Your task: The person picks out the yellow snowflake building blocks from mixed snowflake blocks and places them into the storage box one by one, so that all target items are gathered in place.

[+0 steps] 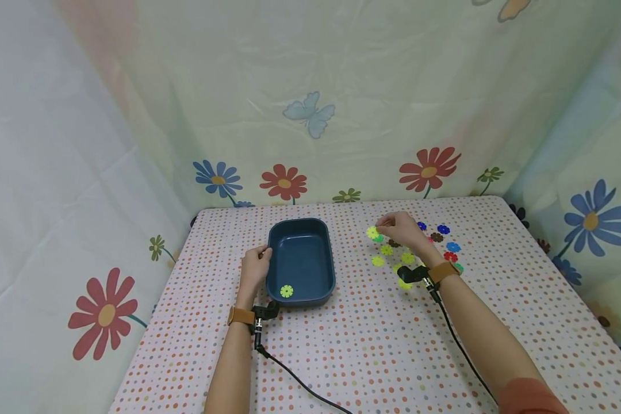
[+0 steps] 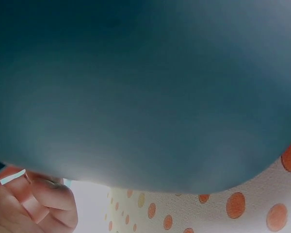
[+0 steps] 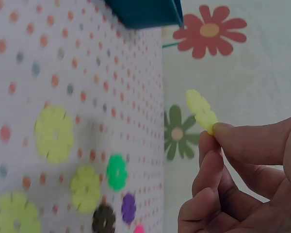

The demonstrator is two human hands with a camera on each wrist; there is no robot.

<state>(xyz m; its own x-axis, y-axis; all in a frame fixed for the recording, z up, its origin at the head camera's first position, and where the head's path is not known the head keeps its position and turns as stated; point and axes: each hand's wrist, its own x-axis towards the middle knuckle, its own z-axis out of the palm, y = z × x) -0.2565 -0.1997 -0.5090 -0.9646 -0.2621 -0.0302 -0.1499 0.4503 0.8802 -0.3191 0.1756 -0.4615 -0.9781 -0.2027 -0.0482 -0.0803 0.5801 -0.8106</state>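
Note:
A deep blue rectangular tray (image 1: 301, 261) sits on the table left of centre, with one yellow-green flower-shaped plastic disc (image 1: 287, 291) lying near its front left corner. My left hand (image 1: 255, 267) grips the tray's left rim between thumb and fingers; in the left wrist view the tray wall (image 2: 150, 116) fills most of the picture. Between thumb and forefinger my right hand (image 1: 402, 230) pinches another yellow flower-shaped disc (image 3: 202, 111) by its edge. It is held up above the table, over a scatter of similar discs, to the right of the tray.
Under and around the right forearm lie several loose discs: yellow (image 1: 377, 261), blue (image 1: 443, 229), light blue (image 1: 452, 246), red (image 1: 450, 257), brown (image 1: 437, 237), and green and purple (image 3: 128, 208) ones. A cable (image 1: 310, 391) trails from each wrist camera. A flowered curtain (image 1: 310, 155) borders the dotted tabletop.

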